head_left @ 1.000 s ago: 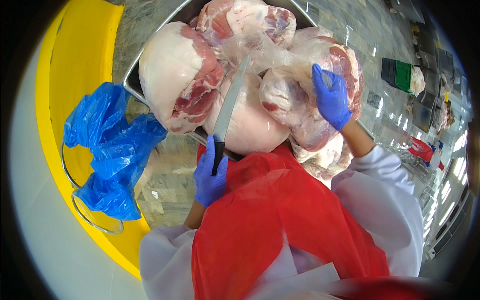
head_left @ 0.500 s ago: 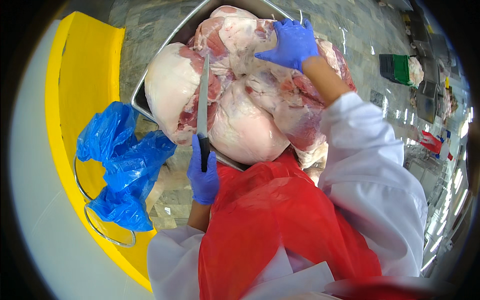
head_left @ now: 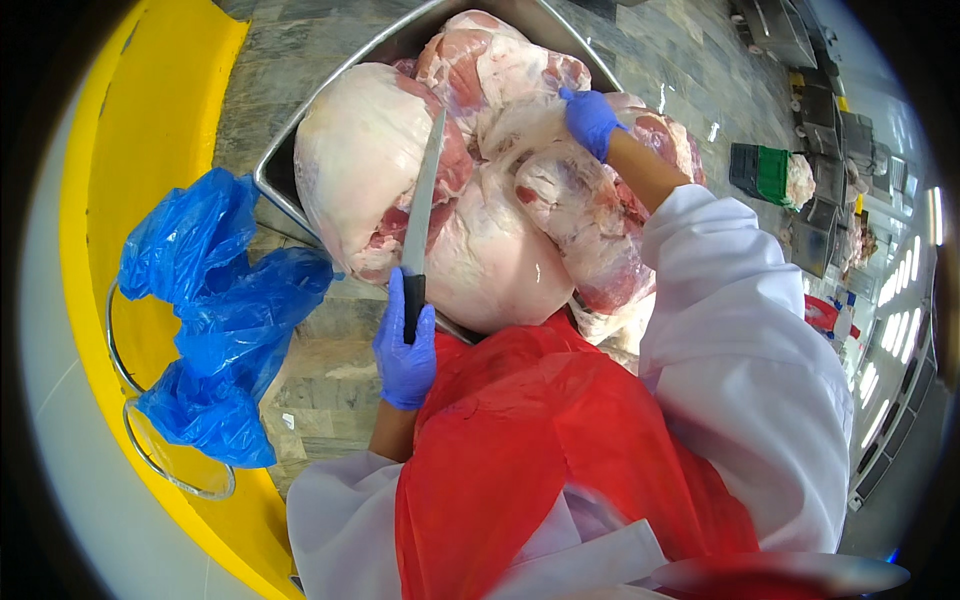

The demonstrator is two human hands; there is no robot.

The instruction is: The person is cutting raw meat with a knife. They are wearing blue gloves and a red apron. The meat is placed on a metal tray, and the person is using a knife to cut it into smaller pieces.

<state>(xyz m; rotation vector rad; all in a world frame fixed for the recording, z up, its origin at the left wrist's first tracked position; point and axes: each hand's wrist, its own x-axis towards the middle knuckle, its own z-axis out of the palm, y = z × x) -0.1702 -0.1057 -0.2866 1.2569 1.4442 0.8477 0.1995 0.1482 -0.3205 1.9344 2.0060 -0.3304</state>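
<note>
The left hand (head_left: pixel 404 345) clamps the knife (head_left: pixel 421 215) blade-up against the meat (head_left: pixel 440 200), while the right hand (head_left: pixel 590 118) pinches a fatty flap taut for cutting.

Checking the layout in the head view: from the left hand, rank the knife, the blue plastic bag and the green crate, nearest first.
1. Knife, held in the left hand.
2. Blue plastic bag, to its left.
3. Green crate, far upper right.
</note>
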